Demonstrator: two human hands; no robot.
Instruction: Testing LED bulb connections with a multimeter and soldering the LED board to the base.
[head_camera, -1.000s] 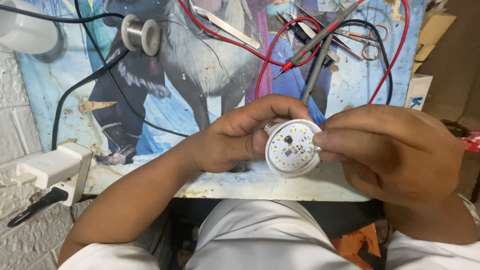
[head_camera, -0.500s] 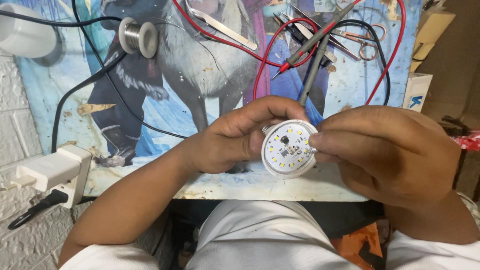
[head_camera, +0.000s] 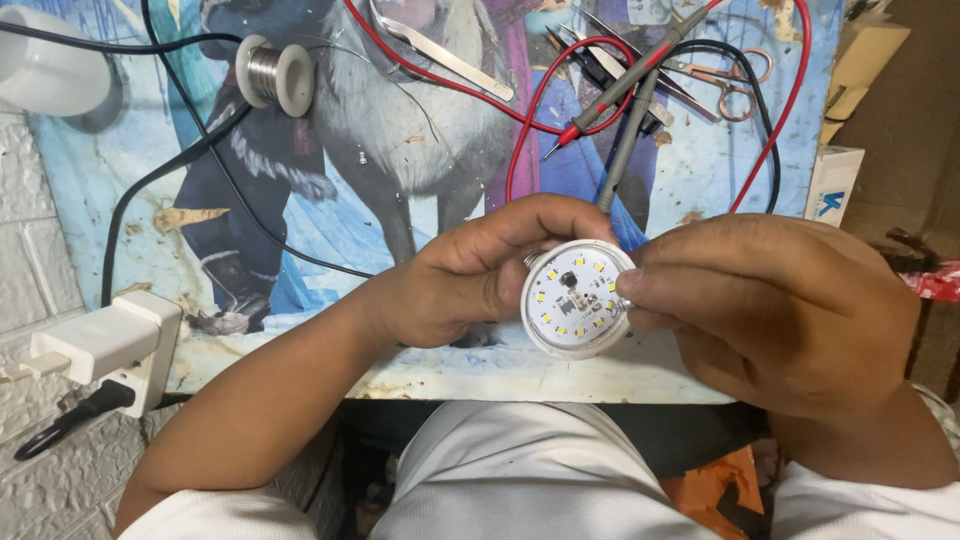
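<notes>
Two hands meet over the near edge of the table (head_camera: 300, 215), which is covered with a glossy printed cartoon sheet. The left hand (head_camera: 470, 275) is curled closed around the round white plastic lamp body with its flat disc of small yellow light chips (head_camera: 575, 298). The right hand (head_camera: 770, 300) pinches the disc's right rim, fingertips closed on it. Since a second ago the disc has drifted slightly left and tilted more toward the camera; the grips look unchanged. Behind lie a metal solder wire spool (head_camera: 268, 72), slim steel tweezers (head_camera: 450, 55) and red and black rubbery probe leads (head_camera: 600, 110).
</notes>
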